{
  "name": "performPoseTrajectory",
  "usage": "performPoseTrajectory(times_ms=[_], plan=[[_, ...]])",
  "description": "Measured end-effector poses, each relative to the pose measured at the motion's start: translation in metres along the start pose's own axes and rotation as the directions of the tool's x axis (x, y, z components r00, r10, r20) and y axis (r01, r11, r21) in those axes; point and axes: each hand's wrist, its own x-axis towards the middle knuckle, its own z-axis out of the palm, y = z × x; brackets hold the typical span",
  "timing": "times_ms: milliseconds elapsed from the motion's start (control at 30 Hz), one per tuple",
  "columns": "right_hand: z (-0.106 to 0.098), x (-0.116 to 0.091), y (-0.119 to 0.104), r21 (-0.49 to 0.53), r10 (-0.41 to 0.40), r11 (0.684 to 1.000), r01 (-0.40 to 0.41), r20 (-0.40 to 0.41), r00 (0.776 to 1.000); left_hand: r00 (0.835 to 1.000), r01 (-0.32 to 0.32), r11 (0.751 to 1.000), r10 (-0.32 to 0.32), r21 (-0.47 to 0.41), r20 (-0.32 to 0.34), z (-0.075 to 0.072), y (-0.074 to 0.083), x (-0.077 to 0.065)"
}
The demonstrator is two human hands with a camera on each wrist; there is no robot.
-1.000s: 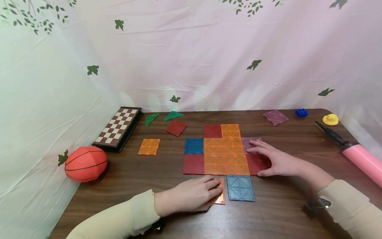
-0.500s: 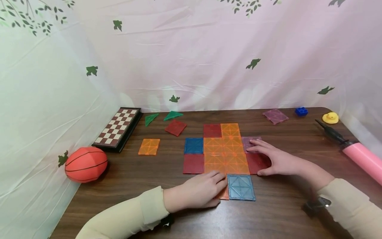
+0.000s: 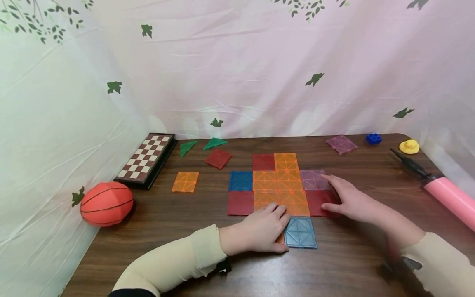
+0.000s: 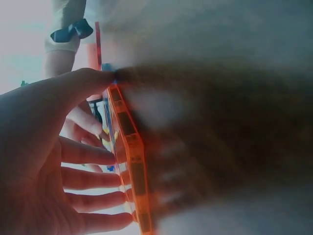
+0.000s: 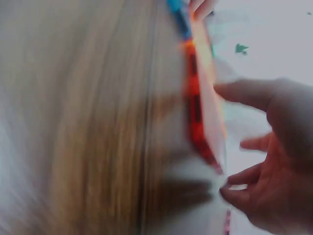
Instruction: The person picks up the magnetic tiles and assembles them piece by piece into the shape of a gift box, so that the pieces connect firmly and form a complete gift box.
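Observation:
Flat translucent square magnetic tiles form a patch on the table. Orange tiles [image 3: 291, 181] make up its middle. My left hand [image 3: 262, 229] lies palm down over an orange tile [image 3: 281, 239], mostly hidden, its fingers reaching onto the orange tiles ahead and its thumb near a light blue tile [image 3: 301, 233]. In the left wrist view, straight fingers [image 4: 93, 177] touch the tiles' face. My right hand [image 3: 350, 200], fingers spread, is at the right edge of the patch, by a purple tile [image 3: 312, 180] and a dark red tile [image 3: 314, 203].
Left of the patch lie a loose orange tile [image 3: 185, 182], a red tile [image 3: 218, 159] and green triangles [image 3: 215, 143]. A chessboard [image 3: 146, 159] and red ball [image 3: 106, 204] stand farther left. Right: purple tile [image 3: 341, 144], blue brick [image 3: 373, 138], duck [image 3: 409, 146], pink pump [image 3: 450, 196].
My left hand has slid the orange tile rightward against the light blue tile and moved forward over it. My right hand has drawn back rightward from the purple and red tiles.

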Motion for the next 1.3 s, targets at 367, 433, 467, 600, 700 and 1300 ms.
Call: performPoseTrajectory(times_ms=[367, 433, 467, 600, 700, 1300], plan=[[0.006, -0.007, -0.015, 0.263, 0.15, 0.956, -0.134, -0.042, 0.988, 0.999, -0.039, 0.993, 0.042, 0.11, -0.03, -0.001, 0.003, 0.003], [0.004, -0.006, -0.017, 0.342, 0.17, 0.929, -0.141, -0.054, 0.984, 0.998, -0.057, 0.99, 0.062, 0.132, -0.032, -0.002, 0.002, 0.004], [0.003, -0.006, -0.017, 0.367, 0.181, 0.919, -0.147, -0.061, 0.982, 0.997, -0.067, 0.988, 0.071, 0.136, -0.028, -0.002, 0.001, 0.004], [0.001, -0.006, -0.019, 0.399, 0.212, 0.903, -0.157, -0.097, 0.972, 0.995, -0.097, 0.99, 0.096, 0.099, 0.018, -0.007, -0.003, 0.006], [0.0, -0.005, -0.022, 0.405, 0.223, 0.902, -0.153, -0.133, 0.966, 0.993, -0.104, 0.994, 0.103, 0.022, 0.049, -0.012, -0.006, 0.006], [0.004, 0.008, -0.033, 0.492, 0.192, 0.869, -0.055, -0.234, 0.953, 0.99, -0.121, 0.993, 0.121, -0.004, 0.076, -0.016, -0.012, -0.001]])
